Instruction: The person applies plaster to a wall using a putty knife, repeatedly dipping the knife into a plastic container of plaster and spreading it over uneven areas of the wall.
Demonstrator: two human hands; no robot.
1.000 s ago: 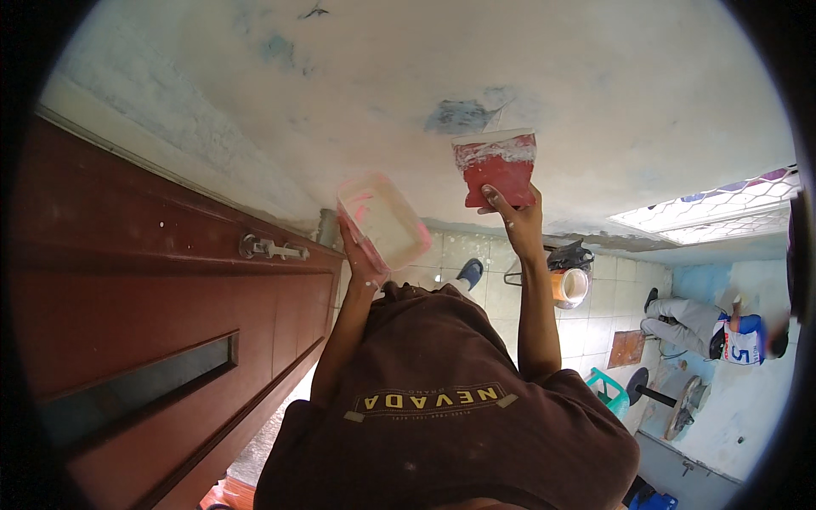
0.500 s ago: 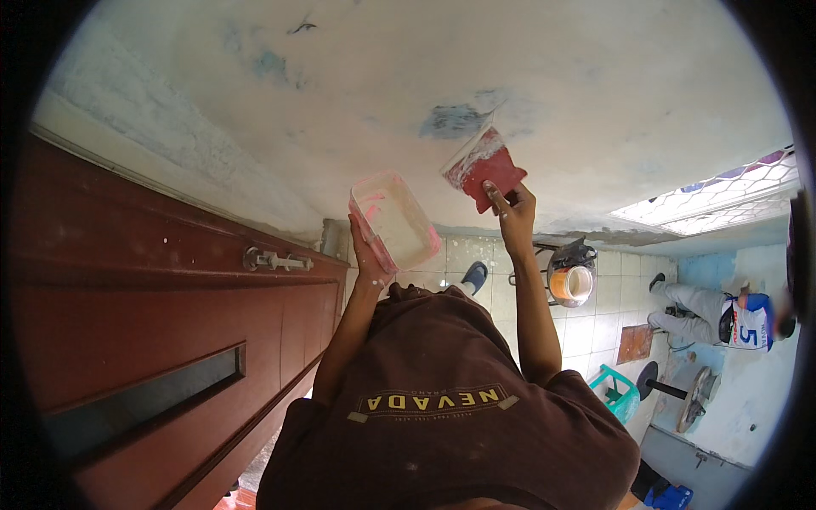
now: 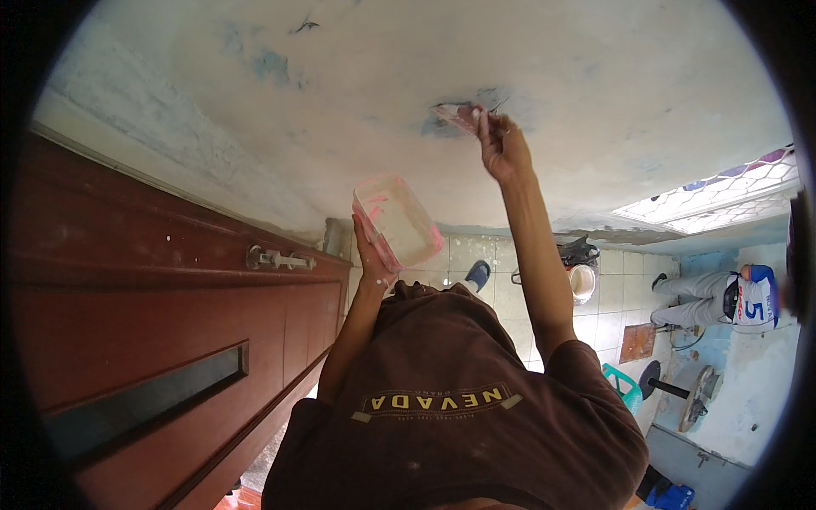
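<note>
My left hand (image 3: 373, 252) is closed on the side of a pink-rimmed plastic tub (image 3: 401, 223) with pale, creamy filler inside. Raised against the wall, my right hand (image 3: 503, 146) grips a red putty scraper (image 3: 461, 116). The scraper lies nearly flat to the wall, over a bluish-grey bare patch (image 3: 444, 129), and covers part of it. Its blade edge is hard to make out at this angle. The off-white wall (image 3: 357, 93) around it has other faint blue patches.
A dark red door (image 3: 170, 314) with a metal bolt (image 3: 279, 259) stands on the left. At right are a bucket (image 3: 581, 284), a green plastic stool (image 3: 625, 388) and a mesh-covered window (image 3: 710, 200). Another person (image 3: 722, 299) is at the far right.
My right hand has moved up with the scraper, from below the blue patch onto it, and the scraper has tilted flatter. The left hand and tub have barely shifted.
</note>
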